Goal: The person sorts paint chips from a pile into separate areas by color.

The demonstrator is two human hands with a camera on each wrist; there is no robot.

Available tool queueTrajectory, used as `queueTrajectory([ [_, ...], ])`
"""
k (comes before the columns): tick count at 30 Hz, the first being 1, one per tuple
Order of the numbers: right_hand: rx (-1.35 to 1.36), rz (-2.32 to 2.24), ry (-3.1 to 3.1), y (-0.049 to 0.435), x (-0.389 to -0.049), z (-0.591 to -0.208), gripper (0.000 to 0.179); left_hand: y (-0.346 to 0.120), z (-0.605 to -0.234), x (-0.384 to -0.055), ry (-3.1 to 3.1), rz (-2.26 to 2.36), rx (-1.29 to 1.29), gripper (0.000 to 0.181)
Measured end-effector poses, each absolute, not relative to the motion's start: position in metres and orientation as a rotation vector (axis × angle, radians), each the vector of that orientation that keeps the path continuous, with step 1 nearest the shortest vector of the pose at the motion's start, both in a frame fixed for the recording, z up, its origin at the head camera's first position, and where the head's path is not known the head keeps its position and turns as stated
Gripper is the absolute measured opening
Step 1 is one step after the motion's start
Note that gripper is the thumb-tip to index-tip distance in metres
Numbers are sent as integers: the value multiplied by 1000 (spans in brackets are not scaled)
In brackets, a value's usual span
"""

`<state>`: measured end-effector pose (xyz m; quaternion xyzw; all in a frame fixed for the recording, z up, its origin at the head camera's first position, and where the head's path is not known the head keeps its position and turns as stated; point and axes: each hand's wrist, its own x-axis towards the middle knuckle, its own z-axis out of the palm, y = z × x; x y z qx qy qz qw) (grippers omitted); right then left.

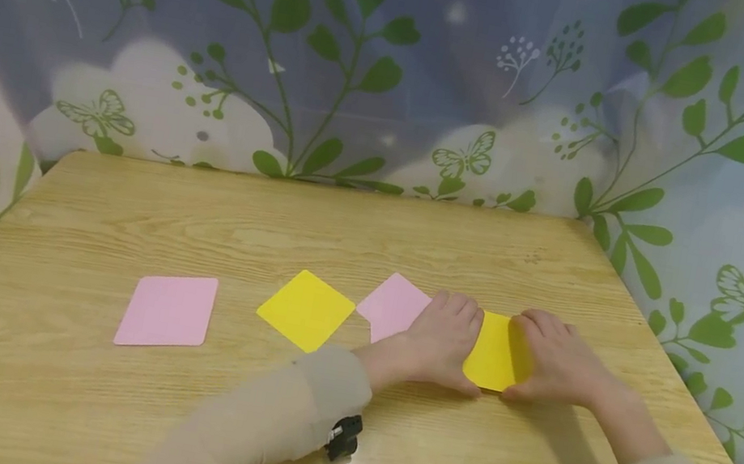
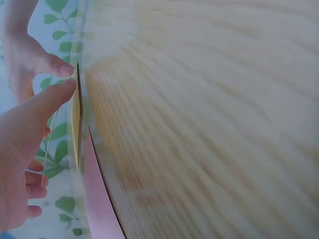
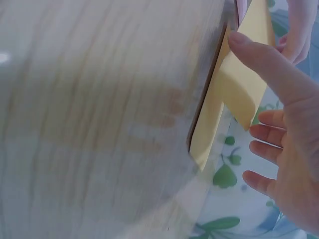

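Note:
Both hands hold a yellow paper square (image 1: 493, 355) over the right side of the table. My left hand (image 1: 438, 340) grips its left side, thumb at the near edge and fingers toward the far edge. Opposite it, my right hand (image 1: 553, 359) holds the right side, thumb tip close to the left thumb. In the right wrist view, one yellow layer (image 3: 244, 84) rises at an angle above a lower yellow layer (image 3: 207, 144) close to the table. Partly hidden by the left hand, a pink paper piece (image 1: 392, 305) lies just to its left.
Another yellow paper square (image 1: 306, 310) lies turned cornerwise on the wooden table (image 1: 314, 222), its right corner close to the pink piece. Farther left is a pink paper square (image 1: 168, 311). A leaf-patterned curtain (image 1: 375, 126) hangs along the table's back and sides.

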<state>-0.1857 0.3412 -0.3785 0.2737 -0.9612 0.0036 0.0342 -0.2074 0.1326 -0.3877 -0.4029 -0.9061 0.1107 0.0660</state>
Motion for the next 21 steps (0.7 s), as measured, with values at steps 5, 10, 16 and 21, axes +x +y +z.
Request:
queueTrajectory([
  [5,850,36,-2957,352,-187,-378,92,145,-388,-211,-2795,296,-1213,105],
  [10,854,77,-2979,360,-189,-380,93,156,-390,-215,-2875,247,-1224,106],
  [16,801,53,-3037,369,-193,-381,93,168,-394,-220,-2956,206,-1194,107],
  [21,774,37,-3064,375,-193,-379,92,174,-396,-224,-3003,159,-1167,108],
])
